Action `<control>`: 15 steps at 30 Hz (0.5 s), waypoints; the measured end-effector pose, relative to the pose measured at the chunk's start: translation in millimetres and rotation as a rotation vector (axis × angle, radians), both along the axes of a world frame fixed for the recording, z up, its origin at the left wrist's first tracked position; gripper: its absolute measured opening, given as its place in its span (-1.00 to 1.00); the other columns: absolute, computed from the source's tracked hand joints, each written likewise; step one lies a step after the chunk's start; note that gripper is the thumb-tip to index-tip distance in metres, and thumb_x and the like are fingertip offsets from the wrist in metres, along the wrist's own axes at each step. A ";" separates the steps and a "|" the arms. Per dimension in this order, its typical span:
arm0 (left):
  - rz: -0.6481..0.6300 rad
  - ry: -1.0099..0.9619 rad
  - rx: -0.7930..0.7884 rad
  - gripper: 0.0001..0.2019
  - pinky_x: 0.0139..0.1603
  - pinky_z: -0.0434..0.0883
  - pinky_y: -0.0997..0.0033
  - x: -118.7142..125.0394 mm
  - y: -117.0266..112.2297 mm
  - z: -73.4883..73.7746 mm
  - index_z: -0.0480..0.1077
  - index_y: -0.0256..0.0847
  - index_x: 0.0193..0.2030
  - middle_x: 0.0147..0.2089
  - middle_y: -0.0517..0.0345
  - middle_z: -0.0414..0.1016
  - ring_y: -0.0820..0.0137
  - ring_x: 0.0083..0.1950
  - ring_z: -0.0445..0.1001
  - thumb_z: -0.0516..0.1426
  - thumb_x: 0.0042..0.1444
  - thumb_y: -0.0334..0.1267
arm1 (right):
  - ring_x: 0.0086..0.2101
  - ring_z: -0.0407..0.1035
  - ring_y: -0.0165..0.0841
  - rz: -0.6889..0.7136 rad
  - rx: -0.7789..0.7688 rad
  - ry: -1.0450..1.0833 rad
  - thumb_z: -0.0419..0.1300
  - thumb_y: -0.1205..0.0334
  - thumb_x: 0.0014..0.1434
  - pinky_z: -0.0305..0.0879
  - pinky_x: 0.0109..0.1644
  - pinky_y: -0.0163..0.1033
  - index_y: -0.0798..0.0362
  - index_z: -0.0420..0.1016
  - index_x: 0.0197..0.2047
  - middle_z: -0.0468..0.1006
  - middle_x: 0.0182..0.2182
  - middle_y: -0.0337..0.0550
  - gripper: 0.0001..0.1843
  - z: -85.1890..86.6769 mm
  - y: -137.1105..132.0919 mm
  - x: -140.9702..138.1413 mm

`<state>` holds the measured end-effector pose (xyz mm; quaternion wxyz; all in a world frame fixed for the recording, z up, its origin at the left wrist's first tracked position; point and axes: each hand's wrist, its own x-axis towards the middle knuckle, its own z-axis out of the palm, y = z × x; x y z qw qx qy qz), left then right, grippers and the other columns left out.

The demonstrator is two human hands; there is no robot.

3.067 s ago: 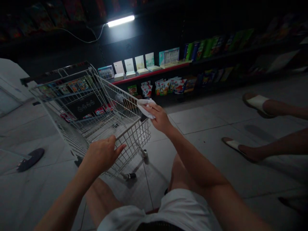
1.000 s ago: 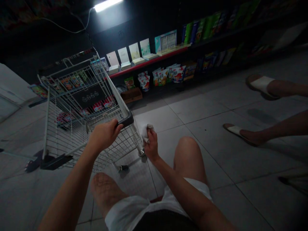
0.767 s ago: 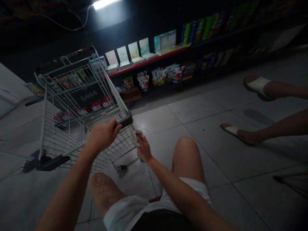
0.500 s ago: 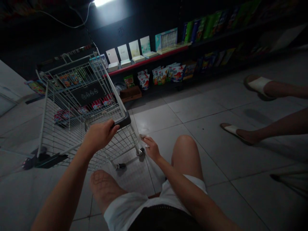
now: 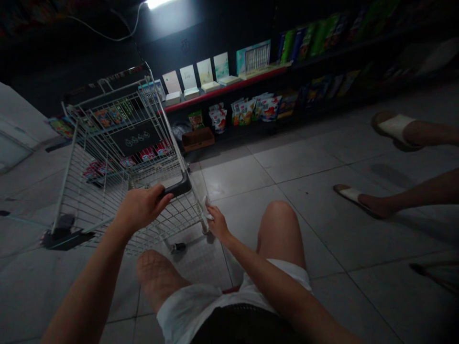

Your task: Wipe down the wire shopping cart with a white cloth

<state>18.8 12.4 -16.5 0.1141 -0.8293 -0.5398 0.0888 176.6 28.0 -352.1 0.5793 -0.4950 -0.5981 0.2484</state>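
A metal shopping cart (image 5: 107, 191) stands in front of me on the left, its wire basket showing the floor and shelves through it. My left hand (image 5: 138, 210) is wrapped round the cart's dark handle (image 5: 182, 184) near its corner. Lower and to the right, my right hand (image 5: 217, 222) pinches a white wipe (image 5: 206, 210), perhaps cloth or tissue. The wipe lies against the cart's frame, above a wheel (image 5: 205, 230). Another wheel (image 5: 178, 247) shows under the basket. My fingers partly hide the wipe.
A dark shelf (image 5: 201, 98) with a red edge holds upright booklets. Bagged snacks (image 5: 267, 107) and a brown carton (image 5: 198, 138) sit below it. At the right are another person's feet in white sandals (image 5: 396, 129). My bent knees (image 5: 281, 227) flank the cart's near end.
My right hand has moved slightly left, bringing the white wipe against the cart's frame. My left hand keeps its hold on the handle. The view has shifted a little.
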 end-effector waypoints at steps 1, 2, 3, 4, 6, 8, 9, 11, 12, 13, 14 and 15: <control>-0.001 -0.012 -0.002 -0.54 -0.40 0.11 0.37 -3.5 -1.6 0.2 0.33 -0.13 -0.25 -0.49 0.11 0.43 0.30 -0.42 0.44 -0.24 0.32 0.09 | 0.08 0.39 -0.27 -0.001 0.001 0.004 0.02 0.49 -0.02 0.39 0.22 -0.08 0.04 0.49 0.11 0.50 0.04 -0.03 -0.39 0.9 -1.5 0.1; -0.001 -0.027 -0.009 -0.54 -0.40 0.11 0.37 -7.0 -3.2 0.4 0.32 -0.13 -0.27 -0.50 0.12 0.42 0.31 -0.43 0.42 -0.24 0.31 0.09 | 0.10 0.38 -0.27 0.006 0.007 0.005 0.03 0.49 -0.02 0.38 0.23 -0.08 0.04 0.47 0.13 0.49 0.06 -0.03 -0.37 1.3 -4.2 -0.5; -0.001 -0.045 -0.017 -0.55 -0.40 0.11 0.38 -10.3 -5.1 0.7 0.31 -0.12 -0.28 -0.51 0.13 0.40 0.32 -0.45 0.40 -0.23 0.31 0.09 | 0.12 0.36 -0.28 0.021 0.016 0.004 0.04 0.49 -0.03 0.37 0.24 -0.08 0.02 0.44 0.16 0.48 0.08 -0.03 -0.34 1.0 -8.1 -1.6; 0.004 -0.062 -0.028 -0.56 -0.40 0.11 0.38 -13.4 -7.0 1.0 0.30 -0.12 -0.30 -0.52 0.14 0.39 0.34 -0.46 0.39 -0.22 0.30 0.09 | 0.13 0.36 -0.29 0.047 0.028 -0.001 0.04 0.50 -0.03 0.38 0.25 -0.09 0.01 0.43 0.18 0.47 0.09 -0.04 -0.32 0.1 -12.9 -2.8; 0.013 -0.097 -0.053 -0.58 -0.41 0.11 0.40 -19.4 -11.3 2.0 0.28 -0.11 -0.33 -0.54 0.17 0.36 0.36 -0.49 0.35 -0.21 0.30 0.09 | 0.11 0.39 -0.30 0.131 0.049 -0.021 0.06 0.49 -0.01 0.40 0.22 -0.12 -0.02 0.45 0.16 0.50 0.07 -0.07 -0.35 -1.5 -22.4 -3.6; 0.015 -0.137 -0.075 -0.59 -0.41 0.11 0.41 -24.3 -15.4 3.5 0.25 -0.11 -0.35 -0.54 0.19 0.35 0.39 -0.50 0.32 -0.21 0.30 0.08 | 0.06 0.43 -0.31 0.185 0.059 -0.032 0.06 0.49 0.02 0.44 0.18 -0.13 -0.01 0.53 0.07 0.53 0.02 -0.07 -0.44 3.3 -27.2 -0.7; 0.015 -0.153 -0.084 -0.59 -0.40 0.12 0.41 -25.9 -17.1 4.3 0.24 -0.12 -0.36 -0.53 0.19 0.35 0.40 -0.51 0.32 -0.21 0.30 0.08 | 0.05 0.44 -0.31 0.189 0.061 -0.029 0.06 0.48 0.04 0.44 0.18 -0.13 -0.01 0.55 0.04 0.53 0.00 -0.07 -0.47 10.4 -26.9 1.7; 0.027 -0.162 -0.085 -0.57 -0.39 0.13 0.41 -25.7 -19.5 5.9 0.22 -0.12 -0.38 -0.50 0.17 0.38 0.40 -0.49 0.33 -0.23 0.31 0.07 | 0.06 0.42 -0.31 0.150 0.075 -0.004 0.06 0.48 0.06 0.42 0.21 -0.12 -0.03 0.54 0.08 0.51 0.02 -0.07 -0.46 35.9 -21.3 6.2; 0.040 -0.152 -0.073 -0.56 -0.38 0.12 0.40 -23.5 -20.2 6.4 0.22 -0.13 -0.40 -0.48 0.16 0.40 0.39 -0.47 0.35 -0.24 0.32 0.07 | 0.10 0.39 -0.31 0.120 0.097 0.012 0.06 0.48 0.07 0.38 0.24 -0.11 -0.04 0.49 0.15 0.48 0.06 -0.07 -0.42 53.3 -16.8 7.3; 0.052 -0.134 -0.056 -0.55 -0.38 0.12 0.39 -19.7 -20.6 6.8 0.23 -0.13 -0.40 -0.46 0.14 0.42 0.38 -0.45 0.37 -0.25 0.33 0.07 | 0.15 0.35 -0.31 0.099 0.128 0.023 0.07 0.47 0.08 0.34 0.29 -0.11 -0.04 0.43 0.22 0.44 0.11 -0.06 -0.38 72.0 -11.8 7.1; 0.063 -0.115 -0.040 -0.53 -0.38 0.11 0.38 -14.5 -20.9 6.9 0.24 -0.13 -0.40 -0.44 0.13 0.44 0.36 -0.43 0.39 -0.27 0.34 0.06 | 0.19 0.30 -0.30 0.094 0.166 0.026 0.08 0.47 0.10 0.29 0.33 -0.10 -0.04 0.37 0.28 0.40 0.16 -0.05 -0.34 90.2 -6.9 5.5; 0.069 -0.099 -0.027 -0.52 -0.38 0.11 0.37 -8.1 -21.0 6.8 0.26 -0.13 -0.38 -0.42 0.12 0.46 0.34 -0.40 0.42 -0.28 0.35 0.05 | 0.22 0.26 -0.30 0.106 0.207 0.019 0.08 0.46 0.11 0.25 0.36 -0.10 -0.04 0.32 0.31 0.36 0.19 -0.05 -0.32 106.0 -2.3 2.8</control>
